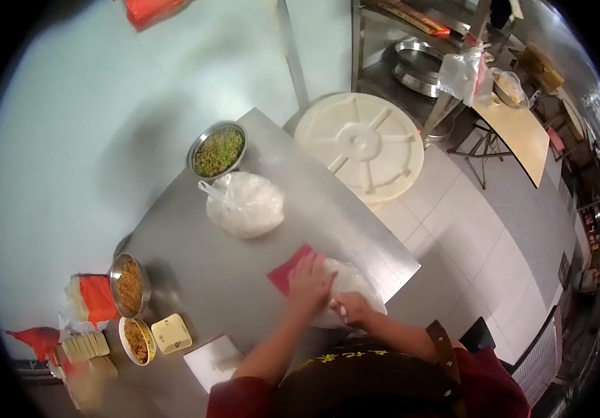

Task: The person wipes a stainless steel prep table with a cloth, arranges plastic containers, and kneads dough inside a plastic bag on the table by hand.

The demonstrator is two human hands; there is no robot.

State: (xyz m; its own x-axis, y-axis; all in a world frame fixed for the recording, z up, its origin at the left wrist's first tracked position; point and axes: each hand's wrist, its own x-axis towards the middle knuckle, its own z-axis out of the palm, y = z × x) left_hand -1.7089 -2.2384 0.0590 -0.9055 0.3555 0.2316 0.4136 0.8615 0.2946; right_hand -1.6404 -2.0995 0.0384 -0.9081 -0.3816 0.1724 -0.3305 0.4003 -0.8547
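A full white plastic bag [355, 281] lies near the front right edge of the steel table [209, 268]. My right hand [357, 308] is closed around a gathered white end of this bag. My left hand [309, 284] rests flat with its fingers stretched out, partly over a flat pink piece [287, 267], possibly a cloth, and against the bag's left side. What the bag holds cannot be made out. Farther back sits another white plastic bag [247, 205], its top tied, beside a steel bowl of chopped green food [218, 152].
At left stand a steel bowl [130, 285] and a yellow-rimmed bowl [137, 341] of brown crumbly food, a cream square container [172, 334] and red bags [98, 299]. A white board [211, 361] lies near my left forearm. Beyond the table are a large round lid [360, 145] and a shelf rack [418, 66].
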